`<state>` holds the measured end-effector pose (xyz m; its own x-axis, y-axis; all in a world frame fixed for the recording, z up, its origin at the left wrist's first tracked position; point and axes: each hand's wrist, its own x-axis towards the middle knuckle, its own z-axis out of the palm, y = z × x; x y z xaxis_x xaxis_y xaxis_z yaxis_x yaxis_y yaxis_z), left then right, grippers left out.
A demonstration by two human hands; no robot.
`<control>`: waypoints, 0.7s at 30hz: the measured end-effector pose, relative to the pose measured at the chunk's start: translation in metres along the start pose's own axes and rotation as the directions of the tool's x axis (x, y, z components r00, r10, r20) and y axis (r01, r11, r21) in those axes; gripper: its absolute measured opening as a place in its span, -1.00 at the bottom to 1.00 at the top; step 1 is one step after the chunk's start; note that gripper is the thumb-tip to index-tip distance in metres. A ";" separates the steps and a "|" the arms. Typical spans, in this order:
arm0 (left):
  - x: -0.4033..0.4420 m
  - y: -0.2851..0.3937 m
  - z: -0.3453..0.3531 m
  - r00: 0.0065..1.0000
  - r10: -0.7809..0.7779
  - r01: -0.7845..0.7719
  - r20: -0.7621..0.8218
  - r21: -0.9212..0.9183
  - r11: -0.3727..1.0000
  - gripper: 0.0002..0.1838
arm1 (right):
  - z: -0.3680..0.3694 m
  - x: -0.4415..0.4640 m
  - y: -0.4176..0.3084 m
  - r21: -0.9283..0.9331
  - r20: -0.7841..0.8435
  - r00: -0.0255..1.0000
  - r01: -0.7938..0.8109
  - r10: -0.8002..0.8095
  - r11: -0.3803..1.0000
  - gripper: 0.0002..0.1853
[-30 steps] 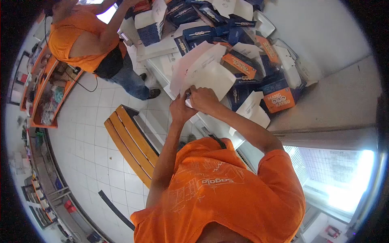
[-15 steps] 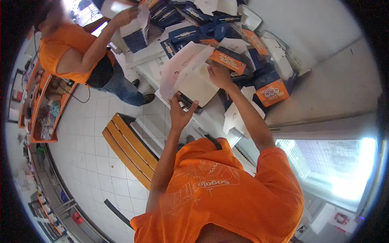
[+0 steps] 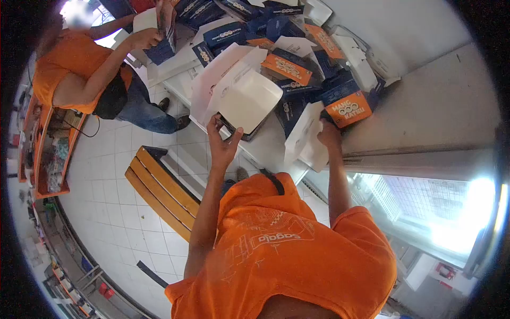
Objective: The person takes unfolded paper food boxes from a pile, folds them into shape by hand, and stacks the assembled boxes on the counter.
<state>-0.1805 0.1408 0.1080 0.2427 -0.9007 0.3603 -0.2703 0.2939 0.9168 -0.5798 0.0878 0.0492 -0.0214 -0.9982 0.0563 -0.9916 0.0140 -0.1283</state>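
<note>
My left hand (image 3: 224, 144) is closed round the near corner of a stack of nested food boxes (image 3: 252, 101), thumb on one side and fingers on the other. The top box stands open, its white inside showing and its lid (image 3: 210, 87) raised on the left. To the right, my right hand (image 3: 330, 137) grips the edge of a separate paper food box (image 3: 308, 139), white side towards me. An orange and navy box printed "MANG KATSU" (image 3: 349, 109) lies just beyond my right fingers.
A heap of navy, orange and white boxes (image 3: 226, 34) covers the far part of the counter (image 3: 425, 106). At the upper left a co-worker in an orange shirt (image 3: 79, 64) holds boxes. A slatted wooden bench (image 3: 159, 186) stands on the tiled floor.
My right hand has left the stack's top box and moved right and nearer to me, onto the separate box. The stack's top box is now opened out. The co-worker's hands have shifted left.
</note>
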 end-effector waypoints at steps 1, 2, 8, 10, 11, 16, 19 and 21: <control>0.001 0.009 0.000 0.997 -0.081 0.081 0.006 -0.035 0.996 -0.17 | -0.014 0.006 -0.008 0.011 0.083 0.996 -0.046 0.045 0.999 -0.63; -0.002 0.019 -0.002 0.987 -0.163 0.163 0.010 -0.065 0.985 -0.15 | -0.030 0.011 -0.015 0.022 0.170 0.982 -0.088 0.083 0.996 -0.63; -0.011 0.032 -0.002 0.992 -0.038 0.074 -0.124 0.305 0.949 -0.29 | -0.147 0.056 -0.055 0.408 0.011 0.969 0.221 -0.246 0.886 -0.65; -0.011 0.042 -0.002 0.991 -0.056 0.095 -0.122 0.345 0.934 -0.39 | -0.159 0.079 -0.066 0.512 -0.175 0.919 0.392 -0.354 0.764 -0.65; -0.009 0.047 -0.005 0.987 -0.121 0.148 -0.109 0.292 0.945 -0.46 | -0.174 0.076 -0.092 0.465 -0.240 0.903 0.428 -0.355 0.775 -0.65; -0.007 0.025 -0.016 0.927 0.354 -0.357 0.121 0.564 0.745 -0.72 | -0.140 0.123 -0.204 0.433 -0.227 0.753 0.646 -0.617 0.628 -0.57; -0.004 0.022 -0.023 0.920 0.320 -0.392 0.227 0.587 0.708 -0.76 | -0.132 0.137 -0.238 0.277 0.065 0.821 0.531 -0.567 0.801 -0.53; 0.003 0.033 -0.019 0.889 0.425 -0.443 0.169 0.552 0.706 -0.75 | -0.097 0.146 -0.235 0.156 -0.044 0.864 0.502 -0.502 0.851 -0.53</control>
<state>-0.1713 0.1537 0.1428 -0.0571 -0.7299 0.6812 -0.8131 0.4299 0.3925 -0.3624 -0.0554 0.1840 0.4732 -0.8669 0.1568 -0.8345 -0.4982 -0.2355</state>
